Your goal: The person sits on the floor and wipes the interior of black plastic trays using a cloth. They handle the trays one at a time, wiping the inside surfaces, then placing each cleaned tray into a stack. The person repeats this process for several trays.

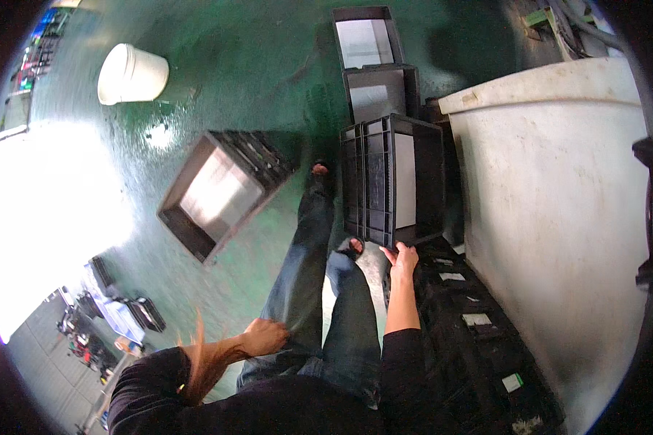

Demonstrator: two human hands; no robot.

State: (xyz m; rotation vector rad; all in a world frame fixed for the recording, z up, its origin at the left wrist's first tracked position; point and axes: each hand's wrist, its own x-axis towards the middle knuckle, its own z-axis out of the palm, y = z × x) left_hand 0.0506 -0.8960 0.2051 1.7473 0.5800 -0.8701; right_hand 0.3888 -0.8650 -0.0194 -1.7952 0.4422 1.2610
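My right hand (403,255) is closed on the near rim of a black plastic crate (367,181) in front of my right foot. The crate is open, and pale grey sheet material (405,181) lines part of its inside. Over my left thigh, my left hand (266,337) is curled closed, with nothing visible in it; its palm side is hidden. Left of my legs, a stack of black crates (257,163) stands on the floor, with a light sheet (221,190) in the top one.
Two more black crates (371,11) (412,90) with pale sheets sit beyond the gripped crate. A large off-white bin (551,167) rises at the right. Black crates with labels (479,341) line my right side. A white bucket (134,74) stands on the green floor (239,80) at far left.
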